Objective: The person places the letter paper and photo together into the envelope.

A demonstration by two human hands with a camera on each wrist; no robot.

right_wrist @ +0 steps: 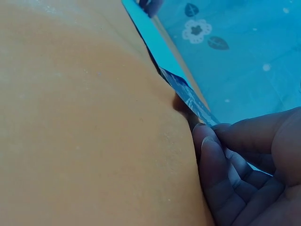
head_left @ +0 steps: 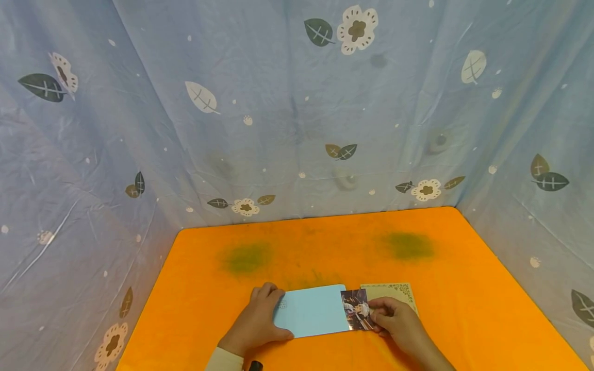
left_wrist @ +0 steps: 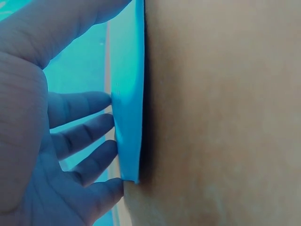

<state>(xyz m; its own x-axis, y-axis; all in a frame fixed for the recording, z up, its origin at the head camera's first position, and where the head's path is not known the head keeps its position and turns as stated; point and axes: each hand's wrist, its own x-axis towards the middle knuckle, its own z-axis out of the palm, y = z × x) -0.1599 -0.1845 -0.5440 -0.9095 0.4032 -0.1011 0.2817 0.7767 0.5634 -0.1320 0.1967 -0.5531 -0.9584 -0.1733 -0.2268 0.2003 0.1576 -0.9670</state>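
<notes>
A pale blue envelope (head_left: 312,312) with a small printed mark at its left end lies in front of me in the head view. My left hand (head_left: 260,315) holds that end, thumb at the near edge and fingers at the far side. In the left wrist view several fingertips (left_wrist: 110,149) touch the end of the envelope (left_wrist: 128,99). A dark, colourful picture card (head_left: 356,309) meets the envelope's right end. My right hand (head_left: 394,322) pinches the card's right edge; the right wrist view shows thumb and fingers on the card (right_wrist: 190,98).
A beige card with an ornate border (head_left: 390,290) lies partly under my right hand. The orange tabletop (head_left: 320,247) has two dark green patches. Blue curtains (head_left: 278,129) with flowers and leaves stand behind it and at both sides. A small black object (head_left: 256,366) shows at the near edge.
</notes>
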